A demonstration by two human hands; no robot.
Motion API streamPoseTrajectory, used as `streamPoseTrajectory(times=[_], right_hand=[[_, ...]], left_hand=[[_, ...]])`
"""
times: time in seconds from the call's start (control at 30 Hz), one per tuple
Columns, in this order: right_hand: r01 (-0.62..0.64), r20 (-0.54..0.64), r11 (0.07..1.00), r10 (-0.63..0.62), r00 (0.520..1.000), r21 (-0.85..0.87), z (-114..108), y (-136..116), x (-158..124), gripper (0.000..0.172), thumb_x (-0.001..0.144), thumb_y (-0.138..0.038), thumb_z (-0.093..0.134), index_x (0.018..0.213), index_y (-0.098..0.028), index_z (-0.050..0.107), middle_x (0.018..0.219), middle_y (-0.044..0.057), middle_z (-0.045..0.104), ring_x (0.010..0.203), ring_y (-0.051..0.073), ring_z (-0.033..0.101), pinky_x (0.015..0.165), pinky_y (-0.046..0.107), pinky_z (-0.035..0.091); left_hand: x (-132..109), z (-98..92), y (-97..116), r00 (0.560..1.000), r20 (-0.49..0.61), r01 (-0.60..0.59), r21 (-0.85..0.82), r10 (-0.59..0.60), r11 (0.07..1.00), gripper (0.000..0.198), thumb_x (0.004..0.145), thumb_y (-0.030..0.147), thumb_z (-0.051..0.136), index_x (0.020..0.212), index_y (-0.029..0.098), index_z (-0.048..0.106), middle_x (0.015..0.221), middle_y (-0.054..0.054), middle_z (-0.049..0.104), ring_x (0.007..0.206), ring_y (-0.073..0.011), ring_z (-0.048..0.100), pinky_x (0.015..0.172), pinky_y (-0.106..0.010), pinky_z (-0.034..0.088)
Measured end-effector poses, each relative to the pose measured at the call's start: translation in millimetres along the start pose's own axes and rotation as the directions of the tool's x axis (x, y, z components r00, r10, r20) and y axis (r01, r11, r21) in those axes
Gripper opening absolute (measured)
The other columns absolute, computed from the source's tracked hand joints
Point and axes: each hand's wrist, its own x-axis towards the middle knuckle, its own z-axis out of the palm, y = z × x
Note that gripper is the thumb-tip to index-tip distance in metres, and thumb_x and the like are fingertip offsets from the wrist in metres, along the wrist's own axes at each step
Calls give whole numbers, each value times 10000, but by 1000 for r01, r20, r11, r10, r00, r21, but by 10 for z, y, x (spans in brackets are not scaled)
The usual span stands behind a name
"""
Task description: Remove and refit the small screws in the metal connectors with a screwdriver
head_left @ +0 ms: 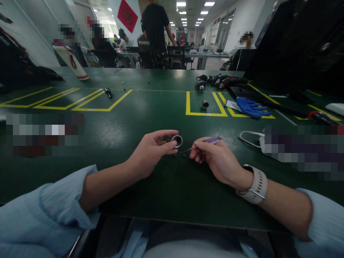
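Note:
My left hand (153, 148) is closed around a small round metal ring part (177, 141), pinched between thumb and fingers just above the green table (161, 186). My right hand (212, 157) pinches a thin screwdriver with a clear purple handle (212, 140); its tip points left and down toward the table. Two tiny dark screws (184, 155) lie on the table between both hands, just under the tip. A white watch sits on my right wrist.
Yellow tape boxes mark the table. A small metal cylinder (205, 104) lies in one box, another dark part (108, 92) to the far left. A blue glove (251, 107), black tools (215, 80), a white cable (249, 138) and a red-handled tool (319, 116) lie right. People stand and sit beyond.

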Motion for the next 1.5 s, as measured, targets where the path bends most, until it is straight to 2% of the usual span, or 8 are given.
streamPoseTrajectory(times=[0.37,0.57,0.73,0.87,1.07,1.17,1.27,1.5], right_hand=[[-1,-2,990,2,1000,144,-24,-61,-13,125,753,-231,616,663,-144,627,579,9,641,503,95,529,493,209,387],[219,-17,967,-219,976,129,-10,-128,-81,168,815,-208,574,670,-150,636,628,13,650,557,99,550,515,208,412],[416,14,908,-415,910,-52,10,-58,-111,147,855,-224,563,744,-177,647,702,11,660,642,124,589,574,245,457],[538,85,807,-535,840,-244,12,-14,-155,121,874,-224,551,804,-191,643,730,7,660,670,132,608,607,264,490],[646,246,550,-630,737,-529,55,-59,-242,125,879,-151,518,833,-182,629,761,23,663,697,135,619,647,276,502],[712,348,403,-667,659,-575,77,-68,-247,125,865,-113,507,842,-176,611,753,33,655,698,142,608,661,293,491],[752,417,318,-677,607,-577,91,-61,-252,114,852,-91,502,858,-154,598,749,55,647,686,145,591,657,299,484],[779,499,214,-662,560,-590,81,-55,-307,150,814,-62,497,876,-180,565,766,55,645,701,158,574,658,305,481]], left_hand=[[26,-26,9,998,-45,-42,-11,42,999,352,675,179,737,1018,141,666,937,-47,700,837,-148,647,788,-290,543],[-22,6,54,999,-30,-21,37,23,999,366,654,165,743,1012,133,673,889,-44,717,794,-144,656,824,-290,510],[-49,31,65,999,-31,-10,-6,10,1000,379,641,168,753,1009,121,673,893,-59,722,826,-155,655,822,-289,501],[-57,36,66,1000,-27,-6,-26,5,1000,390,629,173,764,1006,129,675,924,-64,722,833,-156,654,808,-279,503],[-75,44,59,1000,-13,-20,-3,20,1000,355,632,186,760,975,135,686,915,-64,721,819,-161,656,780,-278,506],[-79,51,57,999,-10,-41,22,41,999,305,649,197,742,942,133,689,893,-63,721,779,-162,659,743,-283,515],[-73,56,60,997,-20,-72,70,74,995,231,665,187,713,887,130,696,842,-55,721,762,-165,662,720,-279,518],[-60,69,79,995,-32,-89,118,93,989,198,679,170,679,870,124,703,804,-51,725,763,-170,673,741,-282,523]])
